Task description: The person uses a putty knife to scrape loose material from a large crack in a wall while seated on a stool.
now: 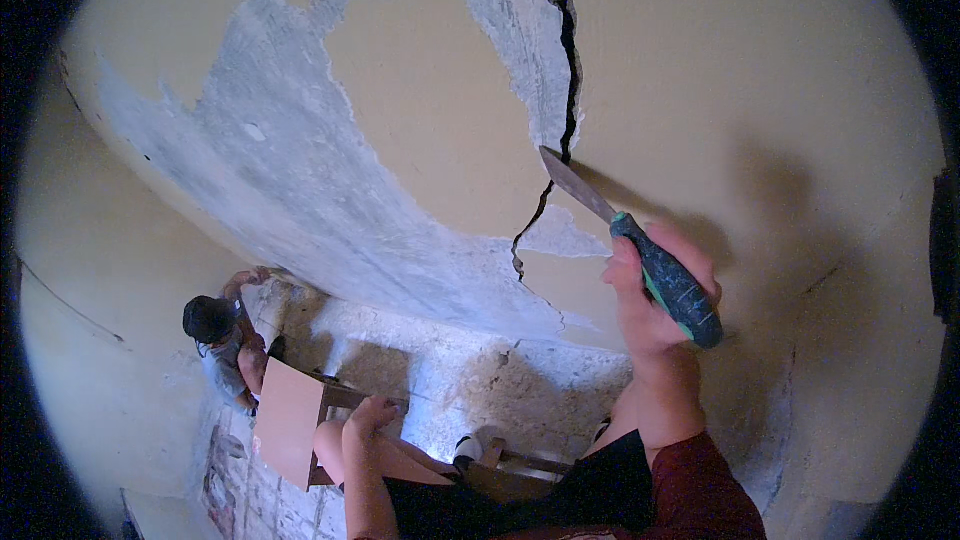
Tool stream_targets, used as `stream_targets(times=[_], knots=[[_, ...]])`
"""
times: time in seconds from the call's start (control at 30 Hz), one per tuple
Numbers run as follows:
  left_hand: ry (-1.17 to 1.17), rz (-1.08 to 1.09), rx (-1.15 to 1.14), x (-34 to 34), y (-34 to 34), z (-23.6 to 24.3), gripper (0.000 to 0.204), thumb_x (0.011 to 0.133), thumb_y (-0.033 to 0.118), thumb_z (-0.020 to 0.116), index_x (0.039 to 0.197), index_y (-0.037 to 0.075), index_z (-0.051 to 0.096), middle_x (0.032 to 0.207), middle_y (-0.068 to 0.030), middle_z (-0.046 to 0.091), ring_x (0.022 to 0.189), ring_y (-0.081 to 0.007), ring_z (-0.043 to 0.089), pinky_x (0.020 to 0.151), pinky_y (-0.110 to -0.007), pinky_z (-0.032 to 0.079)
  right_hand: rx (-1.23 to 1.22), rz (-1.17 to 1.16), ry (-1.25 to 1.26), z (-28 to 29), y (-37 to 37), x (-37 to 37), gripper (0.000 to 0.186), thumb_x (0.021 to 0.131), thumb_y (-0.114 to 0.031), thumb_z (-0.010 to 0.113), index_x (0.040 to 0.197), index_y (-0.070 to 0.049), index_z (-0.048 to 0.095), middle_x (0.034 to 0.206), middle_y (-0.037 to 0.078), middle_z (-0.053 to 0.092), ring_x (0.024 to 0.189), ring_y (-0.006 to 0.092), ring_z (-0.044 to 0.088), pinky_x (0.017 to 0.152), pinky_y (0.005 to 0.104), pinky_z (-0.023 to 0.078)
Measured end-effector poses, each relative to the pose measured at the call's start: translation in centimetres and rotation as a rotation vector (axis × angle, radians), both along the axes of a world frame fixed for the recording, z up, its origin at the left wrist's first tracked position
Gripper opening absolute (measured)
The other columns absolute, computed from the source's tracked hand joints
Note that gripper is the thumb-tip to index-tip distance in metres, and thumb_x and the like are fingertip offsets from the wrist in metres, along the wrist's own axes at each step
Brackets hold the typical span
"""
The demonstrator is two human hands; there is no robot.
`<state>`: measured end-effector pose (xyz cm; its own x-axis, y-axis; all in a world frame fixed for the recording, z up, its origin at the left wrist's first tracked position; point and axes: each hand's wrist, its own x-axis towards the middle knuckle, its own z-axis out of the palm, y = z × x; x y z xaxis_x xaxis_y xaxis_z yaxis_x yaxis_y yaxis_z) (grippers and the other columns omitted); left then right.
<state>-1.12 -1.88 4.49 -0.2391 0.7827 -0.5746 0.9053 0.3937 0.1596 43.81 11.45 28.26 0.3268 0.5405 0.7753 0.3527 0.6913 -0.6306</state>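
My right hand (660, 285) is closed around the handle of a putty knife (665, 275), dark with green trim and pale smears. Its metal blade slants up and left across the lower part of a black crack (572, 70) in the wall. The blade tip lies at the edge of a beige paint patch (425, 100), beside bare grey-white plaster (265, 90). My left hand (372, 414) is low by my knee, beside the wooden edge of a small table (292, 424). Its fingers look curled; whatever is in them, if anything, is hidden.
A co-worker (228, 345) in a dark cap crouches at the lower left, one arm reaching to the wall's base. Rough, pale debris covers the floor (500, 380) below the wall. A wooden bar (535, 462) shows between my legs.
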Motion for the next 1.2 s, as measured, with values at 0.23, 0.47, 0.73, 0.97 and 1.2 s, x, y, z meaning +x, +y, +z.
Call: stream_targets(times=[0.23,0.47,0.73,0.97,1.2], knots=[[0.028,0.017,0.023,1.6,1.1,0.4,0.038,0.079,0.036,0.058,0.1,0.005,0.066,0.095,-0.0202,0.065,0.092,-0.0363,0.062,0.082,-0.045,0.049,-0.161,0.202,0.501,0.6,0.5,0.3,0.024,0.079,0.002,0.065,0.1,0.002,0.053,0.064,0.013,0.059,0.046,0.0158,0.056,0.041,0.0275,0.048],[0.062,-0.001,0.12,-0.3,0.2,-1.8,0.039,0.077,0.035,0.06,0.099,0.003,0.065,0.095,-0.0218,0.065,0.092,-0.0366,0.063,0.081,-0.044,0.049,0.165,0.268,0.519,-0.6,-1.0,1.5,0.021,0.084,-0.002,0.06,0.102,0.003,0.051,0.063,0.013,0.058,0.045,0.0169,0.055,0.038,0.0299,0.047],[-0.089,0.031,0.074,1.1,1.0,-1.7,0.038,0.077,0.036,0.059,0.098,0.005,0.066,0.095,-0.0213,0.064,0.093,-0.037,0.062,0.081,-0.044,0.05,0.027,0.029,0.107,-4.1,2.0,1.2,0.028,0.074,-0.015,0.075,0.092,-0.001,0.059,0.074,0.013,0.065,0.06,0.0185,0.064,0.058,0.0296,0.052],[0.055,-0.006,0.013,-2.2,-0.7,-2.2,0.037,0.08,0.036,0.057,0.099,0.005,0.066,0.098,-0.0211,0.064,0.095,-0.0365,0.061,0.084,-0.044,0.049,0.174,0.097,0.025,-1.3,-0.2,-0.3,0.031,0.088,-0.014,0.056,0.112,-0.002,0.04,0.064,0.014,0.054,0.043,0.0204,0.056,0.042,0.0318,0.049],[0.036,0.047,0.003,-0.3,0.6,-0.6,0.038,0.079,0.037,0.058,0.099,0.006,0.066,0.096,-0.0197,0.065,0.095,-0.0342,0.062,0.084,-0.043,0.049,0.153,0.084,0.077,-1.5,0.8,-0.4,0.033,0.09,-0.02,0.056,0.112,-0.001,0.04,0.061,0.015,0.058,0.043,0.0208,0.056,0.042,0.0314,0.049]])
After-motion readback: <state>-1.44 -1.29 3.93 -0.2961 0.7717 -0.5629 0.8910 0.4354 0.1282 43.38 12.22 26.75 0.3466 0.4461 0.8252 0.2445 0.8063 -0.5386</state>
